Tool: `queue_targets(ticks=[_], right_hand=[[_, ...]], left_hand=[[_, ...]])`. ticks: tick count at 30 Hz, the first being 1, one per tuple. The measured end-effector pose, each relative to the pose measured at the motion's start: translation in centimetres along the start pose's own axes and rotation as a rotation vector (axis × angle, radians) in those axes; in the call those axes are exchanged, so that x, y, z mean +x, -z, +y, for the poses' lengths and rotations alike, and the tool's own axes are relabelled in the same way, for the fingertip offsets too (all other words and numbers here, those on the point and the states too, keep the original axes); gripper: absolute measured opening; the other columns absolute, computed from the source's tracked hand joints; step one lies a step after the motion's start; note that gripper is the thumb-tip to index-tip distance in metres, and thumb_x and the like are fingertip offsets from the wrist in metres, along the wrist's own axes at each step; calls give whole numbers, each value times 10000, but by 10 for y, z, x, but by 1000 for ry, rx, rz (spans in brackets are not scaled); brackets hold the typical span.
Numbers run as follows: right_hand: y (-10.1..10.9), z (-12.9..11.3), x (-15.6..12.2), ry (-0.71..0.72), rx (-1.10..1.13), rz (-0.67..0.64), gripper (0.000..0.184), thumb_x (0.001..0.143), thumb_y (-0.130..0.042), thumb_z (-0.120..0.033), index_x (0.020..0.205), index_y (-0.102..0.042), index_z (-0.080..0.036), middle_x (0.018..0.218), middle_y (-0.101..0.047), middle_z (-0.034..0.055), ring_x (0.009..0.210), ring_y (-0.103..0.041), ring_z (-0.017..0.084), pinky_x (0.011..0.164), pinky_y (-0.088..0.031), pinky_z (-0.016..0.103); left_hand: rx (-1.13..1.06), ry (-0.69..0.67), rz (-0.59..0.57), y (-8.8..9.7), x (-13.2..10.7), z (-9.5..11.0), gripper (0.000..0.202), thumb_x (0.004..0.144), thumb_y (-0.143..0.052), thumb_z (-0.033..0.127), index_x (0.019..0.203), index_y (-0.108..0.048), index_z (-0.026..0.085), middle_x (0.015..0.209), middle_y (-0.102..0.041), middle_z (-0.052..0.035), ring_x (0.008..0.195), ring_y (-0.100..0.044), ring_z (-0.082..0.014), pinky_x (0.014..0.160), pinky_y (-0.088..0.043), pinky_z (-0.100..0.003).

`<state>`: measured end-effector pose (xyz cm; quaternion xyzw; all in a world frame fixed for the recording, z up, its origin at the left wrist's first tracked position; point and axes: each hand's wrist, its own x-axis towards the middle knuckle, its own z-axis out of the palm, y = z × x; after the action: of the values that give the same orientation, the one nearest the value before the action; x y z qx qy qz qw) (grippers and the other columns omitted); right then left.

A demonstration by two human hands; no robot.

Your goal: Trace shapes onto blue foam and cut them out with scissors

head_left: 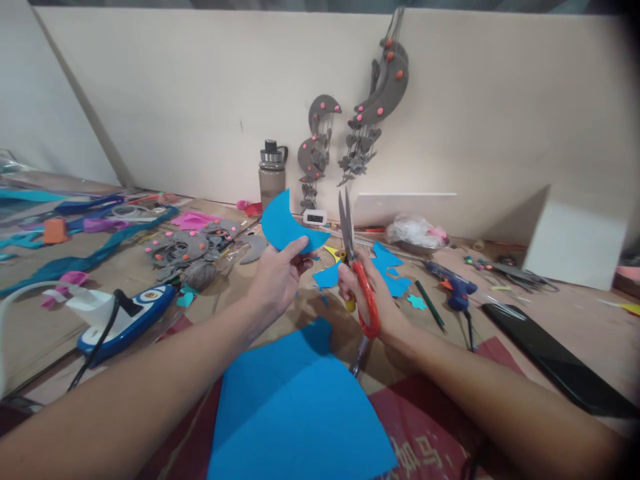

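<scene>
My left hand (278, 275) pinches a blue crescent-shaped cutout (285, 224) and holds it up above the table. Beside it, my right hand (367, 293) grips red-handled scissors (356, 263) with the blades closed and pointing upward. A large blue sheet (295, 407) lies flat on the table just below both hands. Blue scraps (387, 267) lie behind the scissors.
A grey water bottle (273, 172) and grey crescent hangings (350, 127) stand at the back wall. A blue glue gun (453, 285), a pencil (429, 303) and a black phone (555, 360) lie on the right. A white-and-blue device (125, 317) and craft scraps (185, 248) lie on the left.
</scene>
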<state>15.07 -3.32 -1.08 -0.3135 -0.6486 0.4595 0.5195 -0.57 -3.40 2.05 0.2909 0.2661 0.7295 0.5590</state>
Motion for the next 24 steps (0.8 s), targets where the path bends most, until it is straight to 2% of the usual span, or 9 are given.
queue_targets(ticks=[4,9,13,16,20,24], right_hand=[[1,-11,0,-70,-135,-105,401,891,-642,-564,1061,-495,-232,657,-392,-82,547,-396,107,508,-336,256],[4,-12,-1,-138,-77,-209,379,911,-611,-582,927,-451,-238,666,-420,-74,523,-365,98,463,-313,239],[3,-9,-4,-106,-92,-208,342,914,-643,-526,929,-462,-236,676,-432,-67,546,-380,101,479,-339,235],[0,-7,-7,-89,-69,-168,355,927,-611,-554,905,-449,-238,679,-433,-64,553,-390,104,481,-344,235],[-4,-7,-9,-84,-45,-123,355,933,-599,-559,903,-450,-238,673,-454,-65,541,-405,101,486,-367,237],[-7,-7,-10,-48,-41,-107,309,941,-607,-524,961,-518,-229,656,-474,-65,541,-427,100,486,-377,229]], left_hand=[[-8,-47,31,5,11,11,299,598,-865,170,743,-604,156,647,-664,32,559,-612,-89,504,-426,-186],[-52,-88,65,10,22,21,326,589,-856,135,712,-557,170,626,-633,50,548,-587,-85,484,-401,-185],[-61,-54,116,5,17,19,210,658,-801,128,718,-602,154,634,-658,24,561,-610,-91,535,-450,-198],[-84,26,157,-2,6,12,136,729,-754,125,705,-621,139,656,-683,-7,596,-645,-105,596,-495,-214],[-139,102,162,-12,-11,2,127,775,-735,94,708,-635,133,671,-690,-15,649,-677,-118,639,-521,-217],[-164,157,197,-21,-21,0,126,842,-667,57,730,-660,115,713,-720,-52,667,-689,-123,668,-546,-220]])
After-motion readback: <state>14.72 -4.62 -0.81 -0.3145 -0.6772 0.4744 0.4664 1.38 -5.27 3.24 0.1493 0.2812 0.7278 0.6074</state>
